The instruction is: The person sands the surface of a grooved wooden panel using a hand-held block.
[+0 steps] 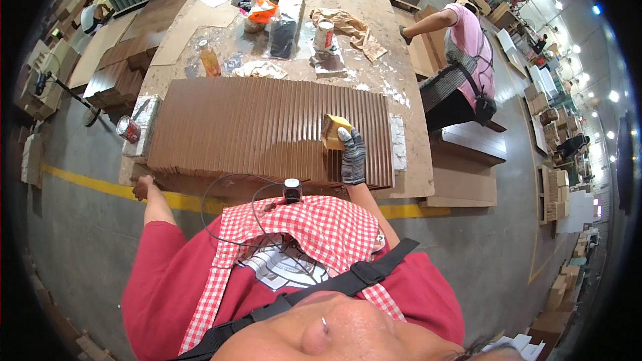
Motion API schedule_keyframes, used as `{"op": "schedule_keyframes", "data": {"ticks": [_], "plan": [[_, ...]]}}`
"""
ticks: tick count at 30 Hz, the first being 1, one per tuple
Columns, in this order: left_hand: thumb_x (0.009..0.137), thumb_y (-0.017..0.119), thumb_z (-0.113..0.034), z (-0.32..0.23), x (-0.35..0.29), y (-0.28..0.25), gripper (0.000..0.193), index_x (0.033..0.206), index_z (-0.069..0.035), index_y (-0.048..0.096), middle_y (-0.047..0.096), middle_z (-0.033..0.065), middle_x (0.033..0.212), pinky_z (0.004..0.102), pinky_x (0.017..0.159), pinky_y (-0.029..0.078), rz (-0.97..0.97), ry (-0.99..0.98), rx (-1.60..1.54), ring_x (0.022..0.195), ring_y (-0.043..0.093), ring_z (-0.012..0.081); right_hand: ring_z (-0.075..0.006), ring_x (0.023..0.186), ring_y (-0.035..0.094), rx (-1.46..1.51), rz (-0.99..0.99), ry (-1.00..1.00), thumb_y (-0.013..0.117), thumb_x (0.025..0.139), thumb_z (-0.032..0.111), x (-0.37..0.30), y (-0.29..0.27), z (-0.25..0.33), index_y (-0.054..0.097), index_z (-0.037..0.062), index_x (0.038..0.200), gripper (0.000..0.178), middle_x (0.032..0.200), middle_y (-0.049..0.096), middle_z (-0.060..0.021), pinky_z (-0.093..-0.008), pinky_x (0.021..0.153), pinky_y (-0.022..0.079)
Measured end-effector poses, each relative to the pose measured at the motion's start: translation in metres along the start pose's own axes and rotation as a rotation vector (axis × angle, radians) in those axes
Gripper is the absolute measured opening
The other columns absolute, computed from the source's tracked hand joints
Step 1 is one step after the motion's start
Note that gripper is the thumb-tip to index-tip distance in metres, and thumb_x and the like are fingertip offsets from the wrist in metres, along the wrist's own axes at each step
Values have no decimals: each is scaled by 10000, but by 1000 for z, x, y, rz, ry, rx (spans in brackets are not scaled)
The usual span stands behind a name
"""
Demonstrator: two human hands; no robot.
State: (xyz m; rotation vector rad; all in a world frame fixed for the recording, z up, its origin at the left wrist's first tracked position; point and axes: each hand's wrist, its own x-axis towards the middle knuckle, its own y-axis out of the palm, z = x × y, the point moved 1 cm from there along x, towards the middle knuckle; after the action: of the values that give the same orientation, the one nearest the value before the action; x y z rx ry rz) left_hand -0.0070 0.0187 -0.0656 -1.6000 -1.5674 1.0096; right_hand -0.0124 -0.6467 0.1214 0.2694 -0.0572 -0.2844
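A long row of narrow brown wooden strips point(247, 127) stands packed side by side on the worktable point(394, 87). My right hand point(353, 157), in a striped grey knit glove, grips a yellow-brown sanding sponge point(332, 132). The sponge rests on the strips toward the right end of the row. My bare left hand point(142, 187) is at the table's front left corner, below the row. Its fingers look bent, but they are too small to tell if they grip the edge.
White-smeared blocks point(398, 144) flank the row, with a tin can point(128, 130) at its left. Behind it stand an amber bottle point(208, 59), a paint-marked can point(324, 36) and a crumpled cloth point(351, 27). A co-worker in pink point(471, 60) bends beside the table's right edge.
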Motion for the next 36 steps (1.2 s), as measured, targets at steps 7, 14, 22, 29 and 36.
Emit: {"op": "schedule_keyframes", "data": {"ticks": [7,14,22,29,36], "plan": [[913,336,-417,-7,-19,-2,613,1130,143,457,475,295,1174,489,947,318,-2,87,17,1088,458,431,-113,799,547,16,-37,3,654,844,309,-1,-6,2,592,61,1051,329,879,574,-22,-274,723,470],[927,295,-453,-8,-24,-12,664,1147,158,433,454,327,1183,494,942,334,18,51,-58,1106,438,439,-124,794,544,1,-45,5,666,834,334,-2,-8,2,601,62,1082,374,885,581,-28,-289,720,473],[915,347,-405,-1,-14,-8,622,1158,165,397,435,333,1186,488,923,353,59,124,70,1094,446,437,-125,818,553,-17,-40,22,671,832,325,-2,-8,1,600,66,1081,367,884,583,-32,-289,729,473],[905,361,-407,-3,-10,-4,616,1154,155,400,462,326,1153,486,923,349,-63,-123,-147,1074,458,434,-120,831,560,28,-20,15,663,834,309,-2,-6,1,579,65,1038,329,898,570,-34,-262,738,478],[901,354,-437,-3,-11,6,650,1135,168,397,475,322,1131,488,913,363,6,33,-64,1065,463,426,-127,793,545,11,-28,-2,664,834,332,2,-12,-7,597,54,1078,376,885,581,-33,-291,721,469]]}}
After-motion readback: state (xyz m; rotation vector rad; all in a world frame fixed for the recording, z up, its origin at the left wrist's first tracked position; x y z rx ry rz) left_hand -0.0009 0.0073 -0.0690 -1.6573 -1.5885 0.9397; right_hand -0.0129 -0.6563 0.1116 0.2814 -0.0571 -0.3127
